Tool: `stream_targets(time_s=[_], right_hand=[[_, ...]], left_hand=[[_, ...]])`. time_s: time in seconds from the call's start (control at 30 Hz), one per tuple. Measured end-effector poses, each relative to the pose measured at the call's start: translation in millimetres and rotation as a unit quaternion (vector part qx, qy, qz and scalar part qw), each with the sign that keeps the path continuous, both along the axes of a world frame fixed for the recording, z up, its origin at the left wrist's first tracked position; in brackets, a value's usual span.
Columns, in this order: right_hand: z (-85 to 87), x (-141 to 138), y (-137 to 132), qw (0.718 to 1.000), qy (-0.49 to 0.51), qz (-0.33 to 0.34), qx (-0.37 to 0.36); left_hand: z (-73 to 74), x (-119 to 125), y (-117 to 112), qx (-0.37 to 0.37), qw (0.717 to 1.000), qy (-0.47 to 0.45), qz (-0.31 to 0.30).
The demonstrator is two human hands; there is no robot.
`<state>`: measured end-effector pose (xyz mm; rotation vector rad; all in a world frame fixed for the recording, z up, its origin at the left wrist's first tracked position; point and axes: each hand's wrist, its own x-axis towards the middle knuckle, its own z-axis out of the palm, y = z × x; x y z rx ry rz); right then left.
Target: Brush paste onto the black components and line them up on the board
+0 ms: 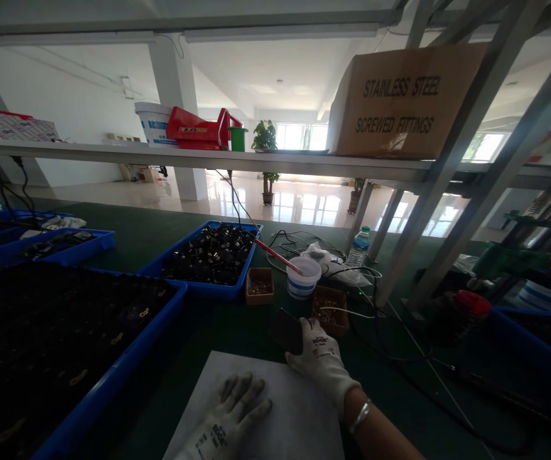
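Observation:
My left hand [230, 418], in a white work glove, lies flat with fingers spread on a grey mat [294, 421] at the near edge of the green bench. My right hand [320, 361], also gloved, is closed on a small dark flat part [288, 331] held just beyond the mat's far edge. Right behind that hand stands a small brown box of brass pieces [329, 308]. A second small brown box [259, 285] and a white cup [303, 276] with a red-handled stick [278, 255] sit a little farther back.
A large blue tray of black parts [112, 377] fills the left. Another blue tray of black parts [208, 255] sits behind centre, more blue trays [64, 246] far left. Cables [400, 345], a water bottle [360, 246], slanted metal shelf posts [447, 185] and a cardboard box [400, 102] lie right.

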<state>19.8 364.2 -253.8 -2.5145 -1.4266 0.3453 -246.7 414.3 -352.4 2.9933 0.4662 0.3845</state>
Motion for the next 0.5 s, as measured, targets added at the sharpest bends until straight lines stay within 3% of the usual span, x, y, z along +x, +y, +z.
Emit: stream_targets(time_s=[0.13,0.27,0.4,0.5], right_hand=[[11.0,-3.1,-15.9,0.999,-0.007,-0.024,0.030],[18.8,-9.4,-46.3,0.994,0.006,-0.067,0.091],[23.3,-40.6,-73.0,0.968,0.087,-0.090,0.218],[17.8,-77.9,-83.6,0.955,0.145,-0.101,0.239]], left_hand=[[-1.4,-2.2,3.6,0.012,1.000,-0.018,-0.019],[6.7,1.4,5.9,-0.010,0.999,-0.037,-0.016],[17.0,20.5,-0.8,-0.143,0.983,-0.104,0.055],[19.8,33.4,-12.8,-0.205,0.967,-0.128,0.081]])
